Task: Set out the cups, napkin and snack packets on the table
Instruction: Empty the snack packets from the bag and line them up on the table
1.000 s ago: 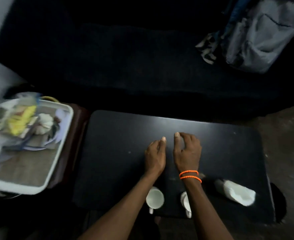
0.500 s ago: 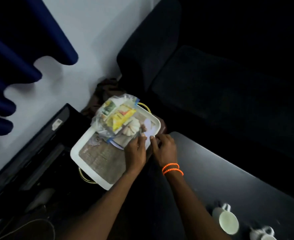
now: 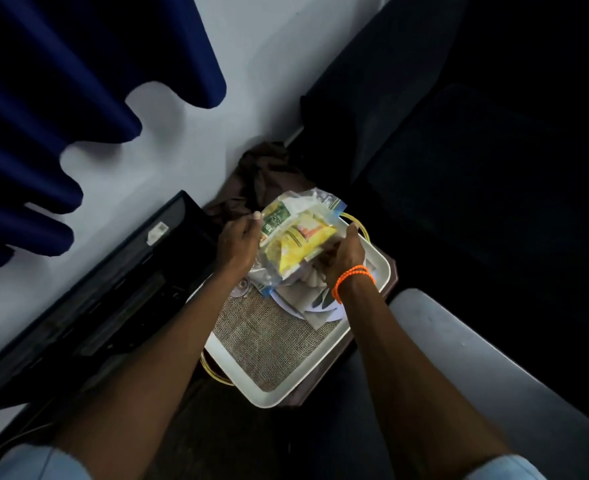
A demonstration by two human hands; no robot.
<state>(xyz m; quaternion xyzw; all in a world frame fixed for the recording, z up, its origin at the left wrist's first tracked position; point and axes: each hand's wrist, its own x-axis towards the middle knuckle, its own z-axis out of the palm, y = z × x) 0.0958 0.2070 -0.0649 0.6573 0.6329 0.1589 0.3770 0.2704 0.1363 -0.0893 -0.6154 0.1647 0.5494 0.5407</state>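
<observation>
A clear plastic bag of snack packets [image 3: 296, 237], yellow and green inside, sits at the far end of a white tray [image 3: 272, 398]. My left hand [image 3: 237, 244] grips the bag's left side. My right hand [image 3: 343, 256], with orange bands at the wrist, grips its right side. Under the bag lie a white plate and paper items [image 3: 317, 308]. The tray has a woven mat [image 3: 269, 341] inside. Cups and napkin are out of view.
The tray rests on a small brown stand [image 3: 392, 275]. The dark table's edge [image 3: 476, 348] shows at right. A dark sofa [image 3: 459, 150] lies beyond, a black flat panel [image 3: 113, 289] leans at left, and a brown cloth [image 3: 265, 171] is behind the tray.
The view swung from the table to the tray. Both hands moved from the tray's near rim up to the snack bag and took hold of its two sides.
</observation>
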